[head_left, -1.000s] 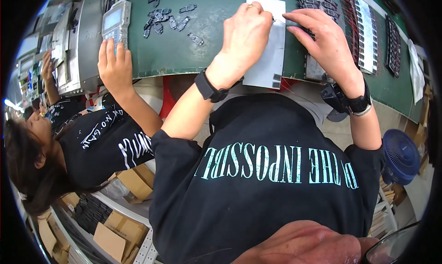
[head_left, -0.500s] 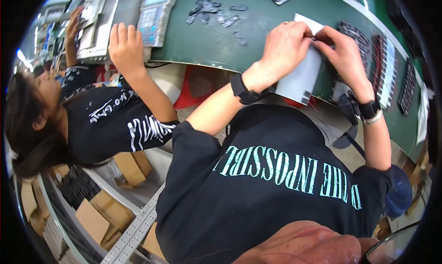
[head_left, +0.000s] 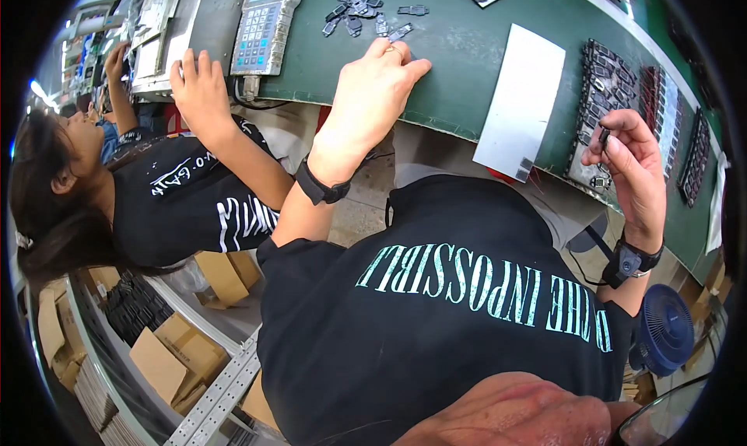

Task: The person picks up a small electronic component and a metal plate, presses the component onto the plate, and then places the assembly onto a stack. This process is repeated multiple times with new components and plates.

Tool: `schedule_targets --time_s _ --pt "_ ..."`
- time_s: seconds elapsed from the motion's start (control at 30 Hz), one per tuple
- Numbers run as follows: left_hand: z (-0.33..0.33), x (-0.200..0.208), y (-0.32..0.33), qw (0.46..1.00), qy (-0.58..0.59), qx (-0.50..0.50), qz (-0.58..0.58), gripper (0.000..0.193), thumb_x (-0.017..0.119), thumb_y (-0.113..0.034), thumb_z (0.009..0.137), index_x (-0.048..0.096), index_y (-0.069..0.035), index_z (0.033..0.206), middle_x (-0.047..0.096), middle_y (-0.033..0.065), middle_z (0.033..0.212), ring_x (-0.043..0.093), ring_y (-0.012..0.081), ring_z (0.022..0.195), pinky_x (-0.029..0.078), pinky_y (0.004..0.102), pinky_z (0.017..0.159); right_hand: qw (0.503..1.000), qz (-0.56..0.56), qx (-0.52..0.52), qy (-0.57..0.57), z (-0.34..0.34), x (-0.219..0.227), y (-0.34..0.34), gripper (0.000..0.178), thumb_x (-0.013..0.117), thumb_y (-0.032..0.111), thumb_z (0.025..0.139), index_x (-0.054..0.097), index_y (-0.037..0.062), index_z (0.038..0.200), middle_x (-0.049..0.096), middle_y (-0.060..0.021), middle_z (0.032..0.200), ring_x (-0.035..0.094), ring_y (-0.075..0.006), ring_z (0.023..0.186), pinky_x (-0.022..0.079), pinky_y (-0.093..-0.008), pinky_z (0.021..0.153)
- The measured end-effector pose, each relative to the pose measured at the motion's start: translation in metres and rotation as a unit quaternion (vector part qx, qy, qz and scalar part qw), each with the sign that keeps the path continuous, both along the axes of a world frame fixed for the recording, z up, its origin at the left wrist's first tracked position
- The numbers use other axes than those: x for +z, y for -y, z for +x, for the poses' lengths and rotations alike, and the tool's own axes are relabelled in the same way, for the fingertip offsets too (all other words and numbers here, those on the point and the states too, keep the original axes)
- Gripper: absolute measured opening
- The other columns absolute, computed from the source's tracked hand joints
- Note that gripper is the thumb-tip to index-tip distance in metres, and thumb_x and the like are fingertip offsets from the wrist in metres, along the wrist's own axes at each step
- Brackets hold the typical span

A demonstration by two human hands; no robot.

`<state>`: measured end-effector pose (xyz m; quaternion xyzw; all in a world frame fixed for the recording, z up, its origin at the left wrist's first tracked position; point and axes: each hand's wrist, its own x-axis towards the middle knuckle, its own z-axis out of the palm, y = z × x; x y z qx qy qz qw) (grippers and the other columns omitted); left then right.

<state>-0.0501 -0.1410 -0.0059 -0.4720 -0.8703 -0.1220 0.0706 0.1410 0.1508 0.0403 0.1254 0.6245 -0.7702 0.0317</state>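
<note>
Two loose groups of small black-and-grey parts lie on the green bench; at the near edge of the pile [head_left: 354,10], my left hand [head_left: 373,92] reaches down beside one small part [head_left: 400,31]. Its fingertips are hidden below the hand, so whether they grip anything does not show. Off to the right, my right hand [head_left: 636,166] pinches a small black part [head_left: 604,137] between thumb and fingers. It hovers by the near end of a tray [head_left: 599,84] packed with similar parts. Between my hands lies a pale grey flat panel [head_left: 520,96], its near end sticking out past the bench edge.
A keypad device with a screen [head_left: 264,38] stands at the left. Beyond it, a co-worker's hand [head_left: 201,92] is raised over the bench. Red wires [head_left: 647,96] and a black strip [head_left: 691,158] lie at the far right. A blue fan [head_left: 666,329] stands below.
My hands, together over the panel before, have parted. The left has moved left to the pile; the right has moved right and nearer, with a small black part in its fingers.
</note>
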Motion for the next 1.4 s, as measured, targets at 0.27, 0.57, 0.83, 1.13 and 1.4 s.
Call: schedule_targets --time_s 0.27,0.57,0.83,1.13,1.4 --pt "0.004 0.005 -0.018 0.996 -0.001 -0.079 0.05 0.015 0.069 -0.002 0.081 0.07 -0.006 0.096 0.065 0.0057 0.084 0.065 0.0217 0.08 0.055 0.0318 0.067 0.982 -0.039 -0.172 -0.064 0.044 -0.014 -0.019 0.024 0.056 0.013 0.099 0.054 0.0018 0.12 0.061 -0.0087 0.103 0.063 -0.0169 0.087 0.052 -0.0323 0.085" --pt "0.068 -0.001 -0.116 0.846 0.426 -0.061 0.314 0.018 0.068 -0.006 0.09 0.07 -0.002 0.108 0.073 0.0079 0.084 0.07 0.011 0.075 0.056 0.0254 0.067 0.981 -0.024 -0.173 -0.088 0.062 -0.029 -0.03 0.019 0.056 0.007 0.098 0.059 0.0007 0.116 0.061 -0.0079 0.107 0.062 -0.0159 0.095 0.051 -0.032 0.089" --pt "0.099 0.006 -0.137 0.769 0.6 -0.063 0.21 0.02 0.063 -0.006 0.095 0.068 0.001 0.113 0.071 0.006 0.085 0.069 0.0107 0.078 0.057 0.0247 0.07 0.986 0.077 -0.146 -0.038 0.049 -0.037 0.007 0.015 0.061 0.002 0.095 0.063 -0.0025 0.109 0.062 -0.0056 0.108 0.061 -0.011 0.099 0.052 -0.0273 0.087" --pt "0.106 -0.01 -0.136 0.733 0.632 -0.039 0.248 0.033 0.059 -0.003 0.097 0.058 0.005 0.129 0.07 0.0128 0.102 0.069 0.0162 0.093 0.058 0.0267 0.082 0.965 0.159 -0.201 -0.056 0.035 -0.045 0.012 0.014 0.061 0.001 0.094 0.064 -0.0023 0.108 0.064 -0.0041 0.106 0.062 -0.0097 0.099 0.051 -0.0241 0.087" --pt "0.108 -0.009 -0.143 0.675 0.684 -0.035 0.274 0.032 0.057 0.0 0.096 0.06 0.004 0.128 0.071 0.0128 0.105 0.07 0.0155 0.093 0.059 0.0269 0.081 0.961 0.178 -0.206 -0.042 0.037 -0.036 0.016 0.012 0.062 0.0 0.092 0.066 -0.0038 0.103 0.067 -0.0051 0.098 0.068 -0.0119 0.088 0.055 -0.0236 0.08"
